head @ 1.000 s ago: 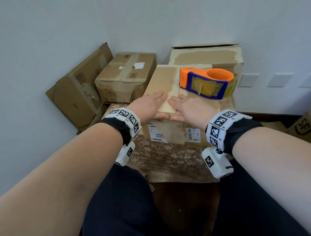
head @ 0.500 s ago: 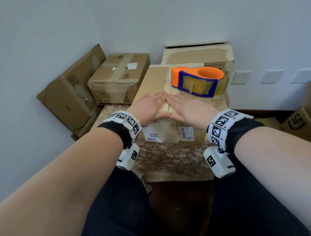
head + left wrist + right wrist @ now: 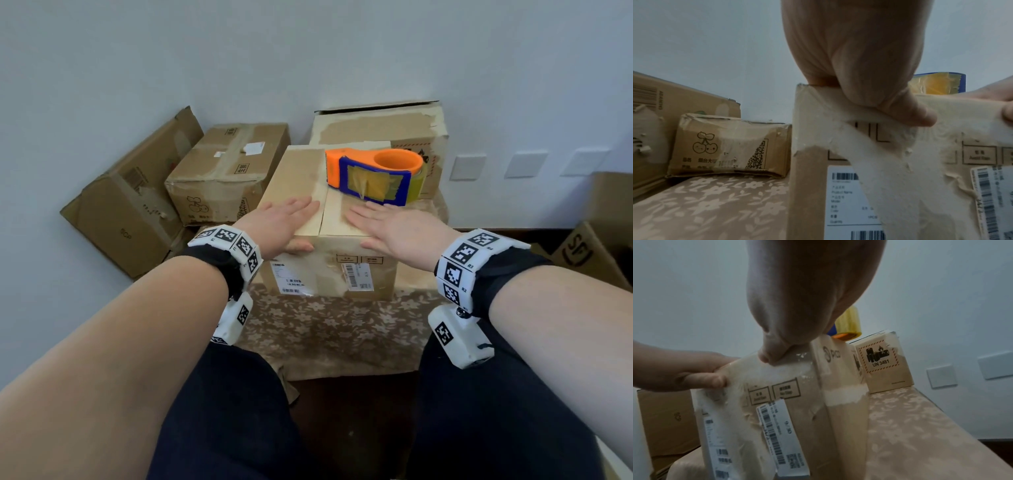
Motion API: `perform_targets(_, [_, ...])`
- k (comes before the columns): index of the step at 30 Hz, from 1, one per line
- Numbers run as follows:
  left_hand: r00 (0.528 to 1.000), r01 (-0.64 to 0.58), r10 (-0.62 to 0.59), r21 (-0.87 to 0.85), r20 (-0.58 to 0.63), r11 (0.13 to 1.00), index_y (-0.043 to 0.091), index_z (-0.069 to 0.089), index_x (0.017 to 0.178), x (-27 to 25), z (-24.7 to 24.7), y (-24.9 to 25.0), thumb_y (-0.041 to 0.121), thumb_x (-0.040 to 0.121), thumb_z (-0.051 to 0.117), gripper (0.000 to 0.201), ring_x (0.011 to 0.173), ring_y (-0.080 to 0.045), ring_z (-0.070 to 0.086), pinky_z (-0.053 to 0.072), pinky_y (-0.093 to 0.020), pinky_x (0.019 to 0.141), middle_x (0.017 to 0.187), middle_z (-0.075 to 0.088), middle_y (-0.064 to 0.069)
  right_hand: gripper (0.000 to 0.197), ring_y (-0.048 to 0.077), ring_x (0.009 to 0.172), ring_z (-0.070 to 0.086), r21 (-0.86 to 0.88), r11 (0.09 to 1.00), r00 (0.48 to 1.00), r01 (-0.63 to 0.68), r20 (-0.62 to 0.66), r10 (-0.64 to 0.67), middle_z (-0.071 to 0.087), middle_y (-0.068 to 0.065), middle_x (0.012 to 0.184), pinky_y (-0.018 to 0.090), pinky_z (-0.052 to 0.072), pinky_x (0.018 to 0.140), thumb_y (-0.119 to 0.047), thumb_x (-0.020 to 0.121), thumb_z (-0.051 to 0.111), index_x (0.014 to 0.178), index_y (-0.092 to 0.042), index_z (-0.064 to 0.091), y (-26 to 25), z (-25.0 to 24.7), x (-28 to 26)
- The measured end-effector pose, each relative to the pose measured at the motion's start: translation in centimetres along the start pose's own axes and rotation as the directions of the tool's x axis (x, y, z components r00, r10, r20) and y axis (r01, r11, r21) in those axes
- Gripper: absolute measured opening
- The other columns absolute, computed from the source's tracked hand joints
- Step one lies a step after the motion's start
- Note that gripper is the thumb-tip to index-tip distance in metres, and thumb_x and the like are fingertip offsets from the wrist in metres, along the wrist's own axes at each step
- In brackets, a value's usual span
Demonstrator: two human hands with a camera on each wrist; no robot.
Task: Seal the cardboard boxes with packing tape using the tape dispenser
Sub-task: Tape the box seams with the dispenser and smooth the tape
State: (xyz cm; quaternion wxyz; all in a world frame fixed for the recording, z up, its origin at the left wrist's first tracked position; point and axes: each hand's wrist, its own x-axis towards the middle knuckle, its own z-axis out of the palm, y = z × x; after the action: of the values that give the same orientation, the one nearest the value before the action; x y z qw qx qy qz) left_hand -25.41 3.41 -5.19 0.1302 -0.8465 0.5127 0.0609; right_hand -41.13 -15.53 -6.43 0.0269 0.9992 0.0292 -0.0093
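Pale grey walls meet in a corner behind a table [image 3: 329,329] draped in beige floral cloth, where a rectangular cardboard box [image 3: 318,274] stands with white barcode labels and wrinkled clear tape on its front. Its two top flaps lie shut, the seam running away from the person. Left hand [image 3: 279,224] lies flat on the left flap, fingers straight and together, thumb hooked over the front edge; right hand [image 3: 399,228] lies flat on the right flap, fingers slightly spread, thumb at the edge. On the far end of the top sits an orange-and-blue plastic dispenser [image 3: 375,176] with a yellowish roll. Worn, taped boxes [image 3: 226,171] crowd behind.
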Motion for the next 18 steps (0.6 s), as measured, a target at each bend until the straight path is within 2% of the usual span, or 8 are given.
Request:
perform_targets(7, [0.995, 0.067, -0.072, 0.084, 0.070, 0.994, 0.026, 0.000, 0.153, -0.8, -1.3, -1.1, 0.060, 0.088, 0.047, 0.087, 0.146, -0.018, 0.012, 0.019, -0.050, 0.116, 0.160, 0.005, 0.004, 0.057, 0.013, 0.145, 0.021, -0.043, 0.999, 0.998, -0.024, 0.060, 0.026, 0.014, -0.006, 0.160, 0.035, 0.031, 0.112, -0.043, 0.102, 0.032, 0.153, -0.026, 0.015, 1.1, -1.3, -1.5])
perform_targets(9, [0.988, 0.102, -0.115, 0.123, 0.100, 0.987, 0.029, 0.002, 0.152, -0.9, -1.6, -1.6, 0.060, 0.086, 0.051, 0.088, 0.142, -0.021, 0.022, 0.027, -0.050, 0.112, 0.157, 0.016, 0.002, 0.057, 0.016, 0.139, 0.034, -0.078, 0.997, 0.997, -0.031, 0.065, 0.036, 0.025, -0.004, 0.157, 0.037, 0.039, 0.106, -0.045, 0.100, 0.035, 0.152, -0.025, 0.022, 1.5, -1.5, -1.5])
perform_targets(11, [0.974, 0.149, -0.171, 0.145, 0.151, 0.978, 0.034, 0.000, 0.151, -0.9, -1.9, -2.0, 0.057, 0.085, 0.056, 0.090, 0.135, -0.025, 0.035, 0.036, -0.048, 0.106, 0.154, 0.023, 0.001, 0.056, 0.020, 0.127, 0.049, -0.065, 0.997, 0.997, -0.049, 0.065, 0.053, 0.045, 0.000, 0.146, 0.039, 0.046, 0.098, -0.047, 0.098, 0.041, 0.148, -0.025, 0.033, 1.8, -1.7, -1.5])
perform_targets(13, [0.951, 0.200, -0.235, 0.179, 0.200, 0.963, 0.038, -0.001, 0.151, -0.8, -2.3, -2.1, 0.056, 0.084, 0.060, 0.092, 0.129, -0.028, 0.043, 0.042, -0.046, 0.101, 0.153, 0.027, -0.003, 0.054, 0.022, 0.117, 0.056, -0.045, 0.996, 0.994, -0.074, 0.073, 0.077, 0.058, 0.002, 0.133, 0.038, 0.048, 0.093, -0.048, 0.095, 0.048, 0.143, -0.026, 0.041, 2.1, -2.2, -1.5])
perform_targets(16, [0.925, 0.239, -0.293, 0.232, 0.241, 0.943, 0.042, 0.001, 0.150, -0.7, -3.1, -2.1, 0.054, 0.080, 0.067, 0.097, 0.121, -0.029, 0.051, 0.047, -0.040, 0.090, 0.142, 0.043, -0.007, 0.052, 0.023, 0.111, 0.057, -0.072, 0.994, 0.989, -0.086, 0.115, 0.094, 0.062, 0.005, 0.126, 0.037, 0.047, 0.092, -0.048, 0.093, 0.053, 0.140, -0.025, 0.047, 2.1, -2.9, -1.4])
perform_targets(18, [0.919, 0.247, -0.308, 0.249, 0.247, 0.937, 0.042, 0.003, 0.150, -0.9, -3.5, -2.0, 0.049, 0.079, 0.071, 0.098, 0.120, -0.028, 0.051, 0.045, -0.037, 0.086, 0.139, 0.045, -0.008, 0.051, 0.024, 0.112, 0.057, -0.072, 0.994, 0.987, -0.082, 0.134, 0.091, 0.062, 0.006, 0.125, 0.037, 0.046, 0.093, -0.045, 0.092, 0.055, 0.138, -0.023, 0.049, 2.0, -3.2, -1.3])
